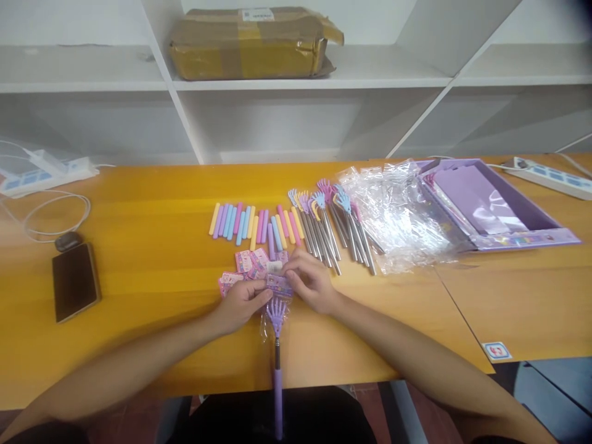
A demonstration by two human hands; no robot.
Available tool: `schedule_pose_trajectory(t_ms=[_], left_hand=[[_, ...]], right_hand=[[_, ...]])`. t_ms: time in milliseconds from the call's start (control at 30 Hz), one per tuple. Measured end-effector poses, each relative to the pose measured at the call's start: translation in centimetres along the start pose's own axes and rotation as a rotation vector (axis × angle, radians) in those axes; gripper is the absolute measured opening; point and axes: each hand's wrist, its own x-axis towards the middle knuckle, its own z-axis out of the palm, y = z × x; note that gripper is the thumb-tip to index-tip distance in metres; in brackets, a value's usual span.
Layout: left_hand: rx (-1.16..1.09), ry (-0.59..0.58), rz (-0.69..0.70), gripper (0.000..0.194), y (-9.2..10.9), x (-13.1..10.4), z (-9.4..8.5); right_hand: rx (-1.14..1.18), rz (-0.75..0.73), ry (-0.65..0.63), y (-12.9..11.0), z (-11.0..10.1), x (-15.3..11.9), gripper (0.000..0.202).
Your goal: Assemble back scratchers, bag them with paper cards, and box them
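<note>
My left hand (244, 303) pinches the left edge of a small printed header card (279, 285), and my right hand (311, 282) grips its right edge. The card sits at the top of a clear plastic bag that holds a purple back scratcher (277, 317). Its claw lies just below my fingers, and its purple handle (278, 401) extends down past the table edge. More pink printed cards (245, 261) lie scattered beside and behind my left hand. Beyond my hands is a row of coloured handle sleeves (240, 223), with one purple sleeve (271, 240) nearer the cards.
Several claw-topped metal rods (319, 228) lie right of the sleeves. Beside them are clear plastic bags (393, 216) and a purple box (527, 237). A phone (75, 282), a cable and a power strip (50, 176) occupy the left. A taped carton (252, 46) sits on the shelf.
</note>
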Motion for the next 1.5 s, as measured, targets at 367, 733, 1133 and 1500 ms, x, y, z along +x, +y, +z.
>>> schedule_pose_trajectory(t_ms=[367, 733, 1133, 1500], left_hand=[[-0.003, 0.086, 0.025, 0.046, -0.1, -0.3, 0.1], [-0.056, 0.103, 0.039, 0.038, -0.2, -0.7, 0.3], [-0.309, 0.04, 0.059, 0.037, -0.9, -0.5, 0.1], [-0.343, 0.105, 0.041, 0.033, -0.4, -0.3, 0.4]], right_hand=[[-0.271, -0.222, -0.047, -0.1, -0.3, -0.1, 0.015], [-0.361, -0.354, -0.059, 0.2, -0.7, 0.0, 0.016], [-0.246, -0.427, -0.116, 0.7, -1.1, -0.5, 0.034], [-0.164, -0.462, -0.224, 0.4, -0.9, -0.5, 0.029]])
